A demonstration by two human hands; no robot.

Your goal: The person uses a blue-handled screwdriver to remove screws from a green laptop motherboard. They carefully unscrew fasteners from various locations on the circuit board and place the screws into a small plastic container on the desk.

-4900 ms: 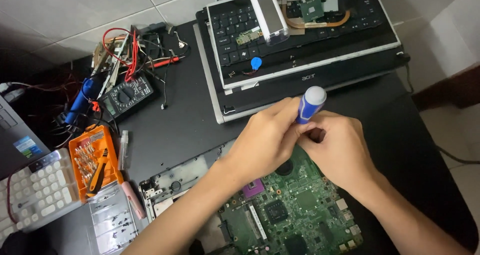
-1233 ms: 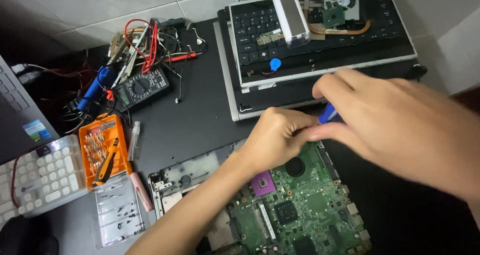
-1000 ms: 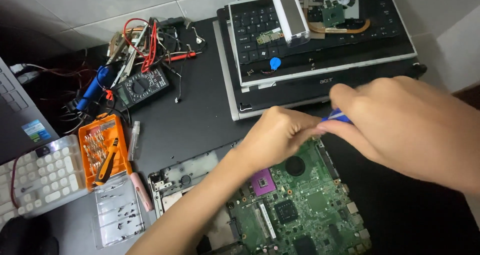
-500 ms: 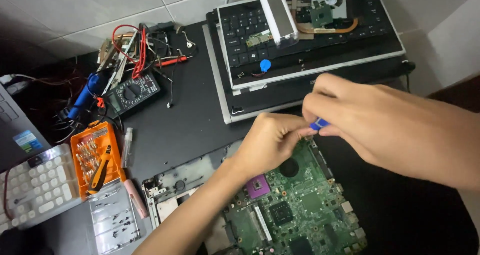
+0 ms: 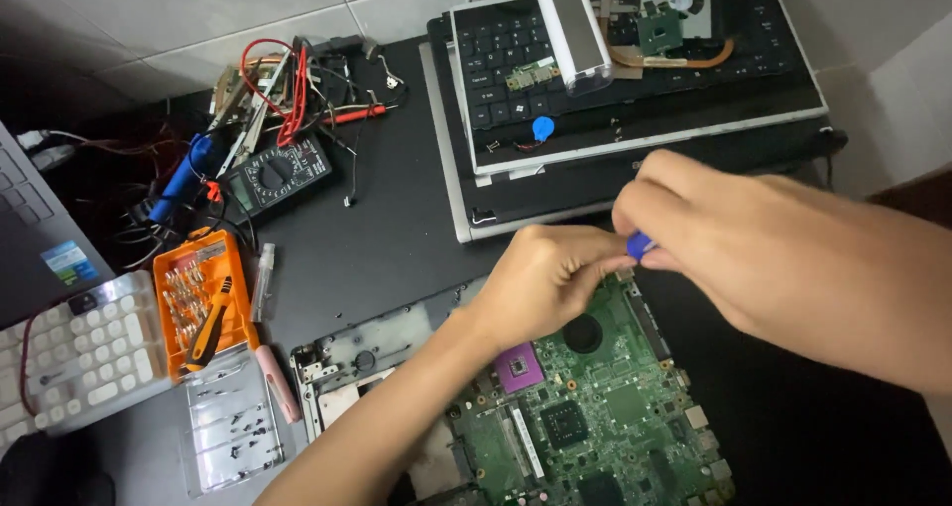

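A green laptop motherboard [image 5: 605, 417] lies on the dark desk in front of me. My left hand [image 5: 540, 278] and my right hand [image 5: 744, 233] meet just above its top edge. Both pinch a small blue-handled tool [image 5: 640, 245], most of it hidden by my fingers. My right hand covers the tool's upper end, my left holds the lower part near the board. A purple processor socket [image 5: 519, 367] and a round black hole [image 5: 582, 333] show on the board below my left hand.
A dismantled laptop base [image 5: 635, 139] with a keyboard [image 5: 516, 60], fan [image 5: 674, 0] and white block [image 5: 570, 15] sits behind. On the left are an orange bit case [image 5: 203, 298], a multimeter [image 5: 278, 174], tangled wires [image 5: 288, 80], a white keyboard [image 5: 69, 352] and a clear screw tray [image 5: 233, 422].
My right hand slid from beside the blue tool to over its top, hiding most of it. The view shifted slightly; both hands stay at the board's upper edge.
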